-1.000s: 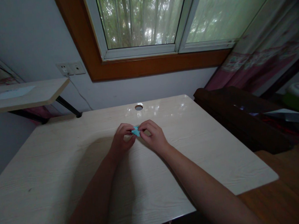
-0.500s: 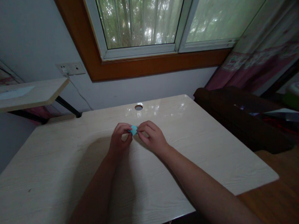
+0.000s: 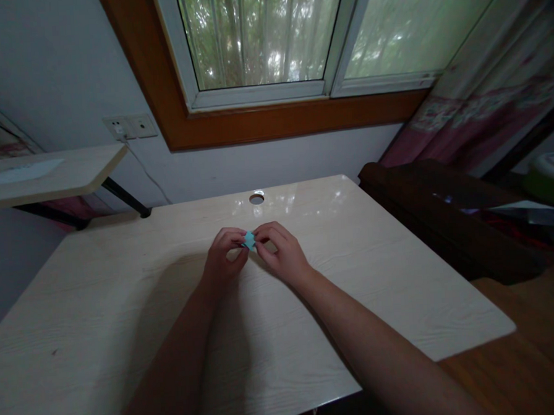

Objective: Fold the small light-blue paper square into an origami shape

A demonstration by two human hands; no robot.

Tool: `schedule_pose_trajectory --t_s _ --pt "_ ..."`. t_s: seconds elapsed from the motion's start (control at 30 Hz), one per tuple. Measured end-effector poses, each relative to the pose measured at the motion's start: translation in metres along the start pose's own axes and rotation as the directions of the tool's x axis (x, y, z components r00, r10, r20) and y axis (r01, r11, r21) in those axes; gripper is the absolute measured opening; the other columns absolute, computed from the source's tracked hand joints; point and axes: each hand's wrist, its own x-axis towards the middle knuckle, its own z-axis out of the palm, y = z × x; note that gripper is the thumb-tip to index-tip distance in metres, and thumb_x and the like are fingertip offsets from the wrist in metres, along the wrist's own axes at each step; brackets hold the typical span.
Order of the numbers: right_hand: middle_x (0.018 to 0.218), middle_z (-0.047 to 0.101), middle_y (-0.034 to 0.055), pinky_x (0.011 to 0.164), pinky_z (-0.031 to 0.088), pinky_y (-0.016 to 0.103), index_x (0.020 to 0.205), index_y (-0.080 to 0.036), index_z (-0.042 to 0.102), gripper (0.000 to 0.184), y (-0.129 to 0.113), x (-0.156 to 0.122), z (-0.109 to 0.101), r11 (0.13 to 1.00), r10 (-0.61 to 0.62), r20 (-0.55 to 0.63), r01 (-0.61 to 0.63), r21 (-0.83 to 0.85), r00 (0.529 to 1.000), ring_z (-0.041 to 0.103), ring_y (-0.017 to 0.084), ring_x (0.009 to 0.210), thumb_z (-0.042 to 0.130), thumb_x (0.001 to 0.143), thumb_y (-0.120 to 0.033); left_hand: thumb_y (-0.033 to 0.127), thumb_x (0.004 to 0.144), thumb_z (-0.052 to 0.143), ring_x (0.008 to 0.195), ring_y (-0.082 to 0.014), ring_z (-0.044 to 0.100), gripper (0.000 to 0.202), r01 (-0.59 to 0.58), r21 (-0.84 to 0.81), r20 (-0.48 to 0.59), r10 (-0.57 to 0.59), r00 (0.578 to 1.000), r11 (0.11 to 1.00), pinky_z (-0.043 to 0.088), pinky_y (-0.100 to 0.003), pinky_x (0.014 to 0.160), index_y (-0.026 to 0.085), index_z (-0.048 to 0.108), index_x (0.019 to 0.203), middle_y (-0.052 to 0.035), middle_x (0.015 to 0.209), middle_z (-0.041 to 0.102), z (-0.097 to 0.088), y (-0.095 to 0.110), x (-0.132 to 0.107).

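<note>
Pinches a small turquoise piece (image 3: 249, 240) just below and left of the frame's centre, between left hand (image 3: 217, 261) and right hand (image 3: 285, 251), closed at the tips on its opposite edges.

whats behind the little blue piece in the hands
Beyond the blue piece are the table, its round hole near the far edge, then the wall. The left hand and right hand pinch the piece's sides; whatever they and it cover cannot be seen.
</note>
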Motion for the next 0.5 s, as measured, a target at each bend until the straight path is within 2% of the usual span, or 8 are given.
schedule_pose_trajectory --t_s 0.23,0.4,0.5 --pt "0.095 0.065 0.0064 0.082 0.050 0.034 0.090 -0.020 0.058 0.006 0.004 -0.003 0.002 0.997 0.071 0.052 -0.072 0.022 0.996 0.059 0.019 0.092 0.056 0.086 -0.016 0.025 0.086 0.063 0.099 -0.0202 0.061 0.007 0.063 -0.028 0.014 -0.062 0.998 0.998 0.055 -0.034 0.082 0.021 0.061 0.091 -0.0085 0.102 0.063 0.001 -0.001 0.000" --pt "0.089 0.064 0.0047 0.071 0.050 0.029 0.096 -0.019 0.059 0.009 0.011 -0.007 0.006 0.978 0.201 0.096 -0.205 0.029 0.975 0.060 0.016 0.080 0.058 0.088 -0.023 0.029 0.086 0.062 0.089 -0.0174 0.064 0.012 0.151 -0.060 -0.004 -0.152 0.988 0.987 0.056 -0.032 0.080 0.020 0.062 0.095 -0.0059 0.097 0.065 0.001 0.000 -0.001" --pt "0.088 0.064 0.0037 0.069 0.050 0.027 0.099 -0.019 0.061 0.012 0.013 -0.008 0.007 0.972 0.224 0.100 -0.230 0.049 0.969 0.060 0.014 0.077 0.058 0.087 -0.021 0.030 0.086 0.062 0.085 -0.0169 0.066 0.015 0.210 -0.037 0.010 -0.210 0.978 0.977 0.055 -0.031 0.079 0.020 0.063 0.096 -0.0046 0.094 0.067 0.001 0.000 -0.002"
